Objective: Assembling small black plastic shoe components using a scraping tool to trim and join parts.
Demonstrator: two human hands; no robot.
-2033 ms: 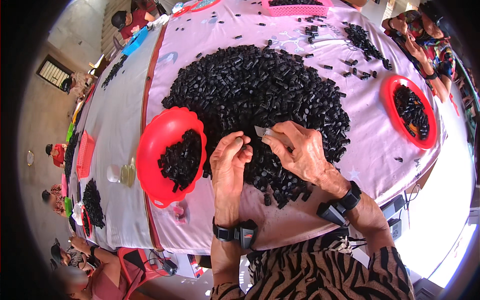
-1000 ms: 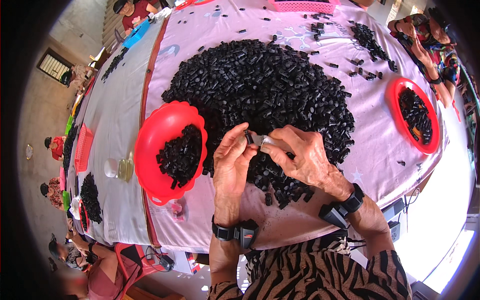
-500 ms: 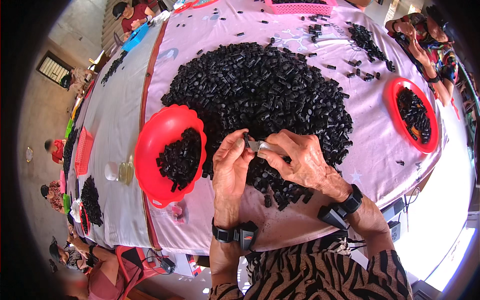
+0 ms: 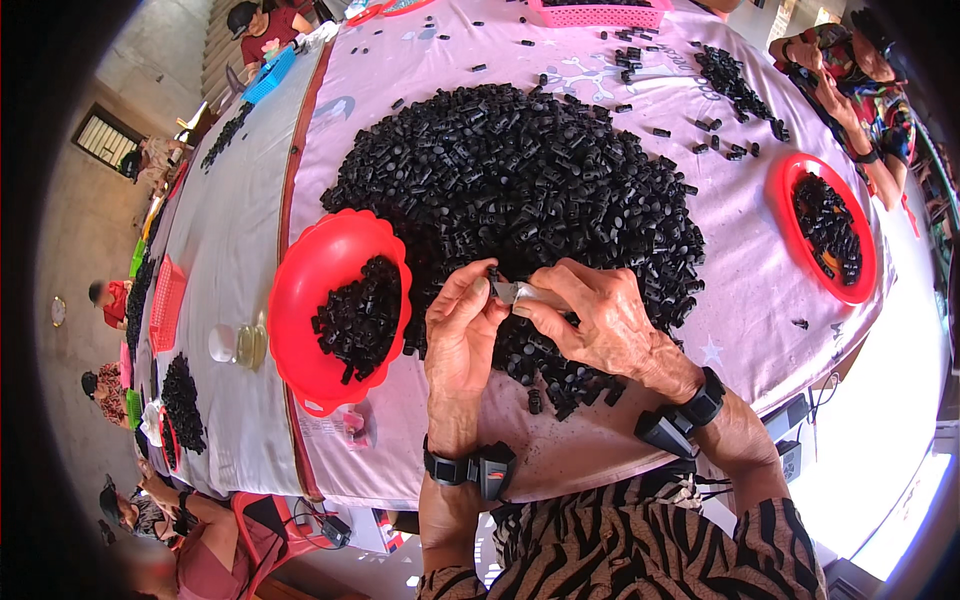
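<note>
The left hand [image 4: 462,325] pinches a small black piece [image 4: 492,271] upright between thumb and fingertips, above the near part of the heap. The right hand [image 4: 600,315] is closed on a flat, thin metal blade [image 4: 507,292] with a pale grip, its end pointing left at the piece. The two meet or nearly so; at this size I cannot tell whether they touch.

Under and beyond the hands a broad heap of black pieces [image 4: 520,180] spreads over the pink cloth of the bench [image 4: 745,330]. Just left of the left hand, a red scalloped bowl [image 4: 310,290] holds a much smaller lot of similar pieces, gathered toward its right side.

Judged from how things lie, the piece in hand is in the middle of being handled, and only a small share sits apart in the bowl; by far the most remains in the heap. Whether the bowl's pieces differ from the heap's is too small to tell.

Farther right stands another red bowl [image 4: 780,185] with black pieces; at the far side, a pink basket [image 4: 600,17]; at the far left, a blue basket [image 4: 270,77] before a co-worker [image 4: 272,38].
</note>
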